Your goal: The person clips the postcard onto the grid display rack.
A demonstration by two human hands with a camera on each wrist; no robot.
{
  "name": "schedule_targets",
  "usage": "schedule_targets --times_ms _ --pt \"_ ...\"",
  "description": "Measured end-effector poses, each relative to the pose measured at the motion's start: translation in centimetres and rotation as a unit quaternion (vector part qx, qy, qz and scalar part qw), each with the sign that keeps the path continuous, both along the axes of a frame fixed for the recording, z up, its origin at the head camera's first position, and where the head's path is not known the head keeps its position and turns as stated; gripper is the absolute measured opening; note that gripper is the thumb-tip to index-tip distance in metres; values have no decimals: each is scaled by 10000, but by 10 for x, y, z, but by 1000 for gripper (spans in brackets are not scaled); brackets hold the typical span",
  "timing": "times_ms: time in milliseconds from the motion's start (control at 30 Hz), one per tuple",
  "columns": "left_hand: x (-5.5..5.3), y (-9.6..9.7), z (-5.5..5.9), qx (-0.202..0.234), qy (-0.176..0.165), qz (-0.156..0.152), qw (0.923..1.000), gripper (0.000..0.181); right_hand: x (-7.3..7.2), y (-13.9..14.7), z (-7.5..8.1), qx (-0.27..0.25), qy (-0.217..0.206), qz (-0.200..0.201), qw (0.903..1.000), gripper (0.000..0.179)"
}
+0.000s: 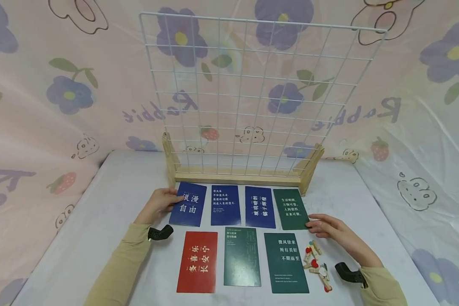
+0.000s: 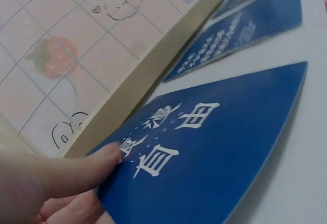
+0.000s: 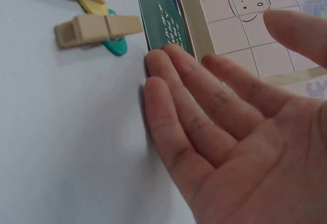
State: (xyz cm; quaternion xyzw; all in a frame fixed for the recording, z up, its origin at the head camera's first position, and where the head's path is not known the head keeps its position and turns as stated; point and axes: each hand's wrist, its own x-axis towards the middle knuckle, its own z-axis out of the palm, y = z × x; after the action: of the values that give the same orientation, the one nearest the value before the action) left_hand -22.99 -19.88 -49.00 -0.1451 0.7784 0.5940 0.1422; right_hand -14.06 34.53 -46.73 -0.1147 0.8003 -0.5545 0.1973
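My left hand [image 1: 162,204] pinches the left edge of a blue card [image 1: 193,216] with large white characters, thumb on top and fingers beneath. In the left wrist view that blue card [image 2: 225,147] tilts up off the table along its near side. My right hand [image 1: 329,229] has its fingertips at the right edge of a green card [image 1: 290,208], the last in the back row. Its fingers [image 3: 194,117] are extended, with the thumb held apart, in the right wrist view. Two more blue cards, the middle one [image 1: 225,206] and the right one [image 1: 260,208], lie between the hands.
A white wire grid [image 1: 245,89] stands in a wooden base [image 1: 237,176] behind the cards. The front row holds a red card [image 1: 197,263] and two green cards, one central [image 1: 242,263], one right [image 1: 284,272]. Several small wooden clothespins [image 1: 316,265] lie at the right.
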Motion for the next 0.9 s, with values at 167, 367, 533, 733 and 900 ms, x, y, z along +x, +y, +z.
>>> schedule_targets --times_ms 167,367,533,733,900 --pt "1 0 0 601 -326 133 9976 41 1 1 0 201 -23 -81 9998 47" --pt "2 2 3 796 -372 193 9959 39 3 3 3 433 -79 -81 9990 46" --pt "2 2 3 733 -401 237 9962 38 4 7 2 663 -204 -57 9976 44" --pt "1 2 2 712 -432 289 9961 35 4 9 -1 940 -358 -164 9948 43" --pt "0 3 2 749 -443 329 9957 34 6 8 -3 964 -257 -166 9949 39"
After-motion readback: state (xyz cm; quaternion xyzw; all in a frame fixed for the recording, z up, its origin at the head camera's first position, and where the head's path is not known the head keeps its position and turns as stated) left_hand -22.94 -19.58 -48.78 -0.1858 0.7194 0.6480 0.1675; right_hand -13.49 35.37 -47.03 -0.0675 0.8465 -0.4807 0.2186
